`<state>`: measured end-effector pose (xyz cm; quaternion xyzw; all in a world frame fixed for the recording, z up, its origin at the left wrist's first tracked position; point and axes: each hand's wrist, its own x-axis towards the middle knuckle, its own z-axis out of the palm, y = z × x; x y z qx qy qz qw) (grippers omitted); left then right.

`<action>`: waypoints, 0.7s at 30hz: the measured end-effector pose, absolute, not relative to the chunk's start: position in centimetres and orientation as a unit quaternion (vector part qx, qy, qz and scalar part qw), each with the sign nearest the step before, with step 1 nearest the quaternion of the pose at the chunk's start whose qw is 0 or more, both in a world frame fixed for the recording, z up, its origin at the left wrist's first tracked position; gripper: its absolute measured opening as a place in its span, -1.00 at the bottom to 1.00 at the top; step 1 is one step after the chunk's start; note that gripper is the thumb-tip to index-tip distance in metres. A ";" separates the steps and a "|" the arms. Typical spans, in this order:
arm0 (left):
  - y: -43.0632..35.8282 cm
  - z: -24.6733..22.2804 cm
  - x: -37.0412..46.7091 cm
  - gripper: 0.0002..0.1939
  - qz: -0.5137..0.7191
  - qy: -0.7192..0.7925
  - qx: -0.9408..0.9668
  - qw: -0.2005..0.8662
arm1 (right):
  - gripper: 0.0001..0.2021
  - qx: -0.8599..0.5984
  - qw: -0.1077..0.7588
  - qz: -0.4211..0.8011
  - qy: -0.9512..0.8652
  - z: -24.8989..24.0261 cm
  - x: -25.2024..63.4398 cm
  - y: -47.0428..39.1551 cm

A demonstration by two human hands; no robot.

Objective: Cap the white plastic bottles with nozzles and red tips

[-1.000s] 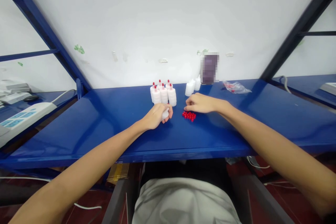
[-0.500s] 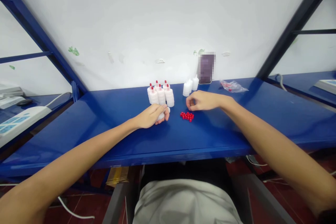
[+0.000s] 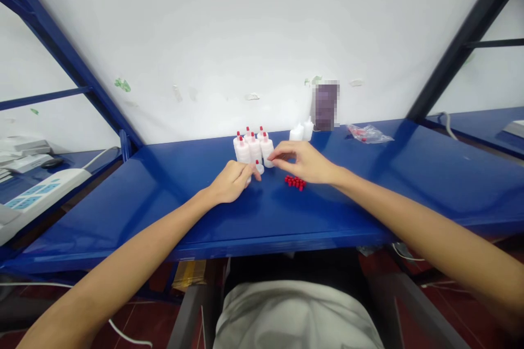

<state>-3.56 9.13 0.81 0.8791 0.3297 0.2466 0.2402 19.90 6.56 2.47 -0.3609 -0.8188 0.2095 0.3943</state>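
My left hand [image 3: 232,181] is closed around a white squeeze bottle [image 3: 260,168], whose shoulder and red-tipped nozzle show beyond the fingers. Most of that bottle's body is hidden by the hand. To its right, my right hand [image 3: 301,161] hovers with thumb and forefinger slightly apart and nothing visible between them. Its fingertips are close to the front right bottle of a group of white bottles with red caps [image 3: 254,148], all upright. Loose small red caps [image 3: 295,182] lie in a cluster below my right hand.
White bottles without red caps [image 3: 296,132] stand behind my right hand, near a pixelated dark panel [image 3: 326,106] at the wall. A clear plastic bag [image 3: 369,134] with red bits lies at the back right of the blue table [image 3: 254,218]. A power strip [image 3: 49,196] is at far left.
My right hand has moved left from the loose caps towards the held bottle, and its fingers have straightened. A red tip now shows on the bottle in my left hand. The view has shifted slightly.
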 end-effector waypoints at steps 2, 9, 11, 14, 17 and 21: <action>8.8 0.6 -3.1 -0.32 0.285 0.328 0.834 0.339 | -0.84 -0.329 0.418 0.303 -0.791 2.4 18.6 5.7; 8.3 -0.1 -2.4 -0.32 0.273 0.303 0.801 0.439 | -0.79 -0.310 0.431 0.346 -0.774 1.7 17.4 5.1; 8.4 -0.2 -2.5 -0.32 0.270 0.291 0.806 0.439 | -0.80 -0.311 0.424 0.324 -0.786 1.6 17.4 5.2; 8.6 -0.4 -2.8 -0.35 0.270 0.272 0.814 0.437 | -0.84 -0.310 0.412 0.288 -0.807 1.6 17.2 5.3; 8.8 -0.7 -2.9 -0.39 0.274 0.254 0.813 0.447 | -0.86 -0.307 0.389 0.294 -0.817 2.0 16.9 5.5; 8.9 -0.8 -3.1 -0.42 0.306 0.252 0.782 0.482 | -0.90 -0.303 0.350 0.261 -0.847 3.0 16.1 6.0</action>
